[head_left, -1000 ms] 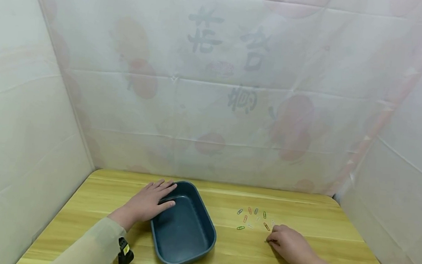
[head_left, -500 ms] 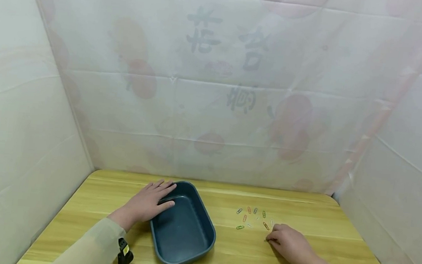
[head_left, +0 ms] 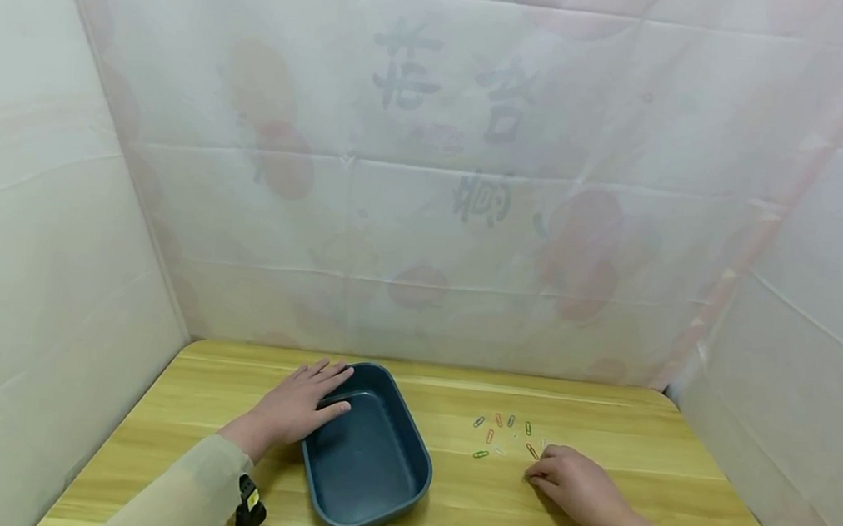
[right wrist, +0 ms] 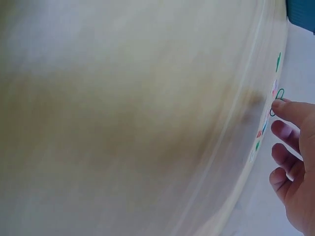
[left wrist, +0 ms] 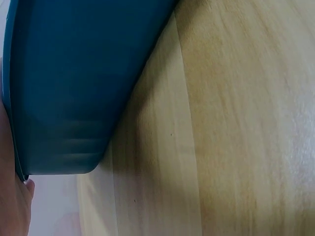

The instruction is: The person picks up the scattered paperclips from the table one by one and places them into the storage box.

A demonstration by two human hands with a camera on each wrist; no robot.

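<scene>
**Left hand on tub rim, right hand at the paperclips**

Head view: my left hand [head_left: 298,407] lies flat, fingers straight and spread, on the far-left rim of the dark teal oval plastic tub [head_left: 366,452]; the thumb hangs over the rim's inner side, and nothing is gripped. The tub sits left of centre on the light wooden table [head_left: 446,499]. My right hand [head_left: 574,481] rests on the table well right of the tub, fingers loosely curled, tips down at the near-right edge of the scatter of small coloured wire paperclips [head_left: 502,435]. Cannot tell whether a clip is pinched. A black wrist-mounted camera [head_left: 250,505] sits on my pale sleeve.

Left wrist view: the tub's outer wall [left wrist: 74,83] fills the upper left and stands on the table [left wrist: 236,128]. A bit of my hand [left wrist: 12,206] touches the rim at the lower left.

Right wrist view: blurred. My right fingers [right wrist: 290,147] are bent slightly, and the index tip touches a green paperclip [right wrist: 278,96]; other clips [right wrist: 261,130] lie just beside the fingers. No grip is visible.
</scene>
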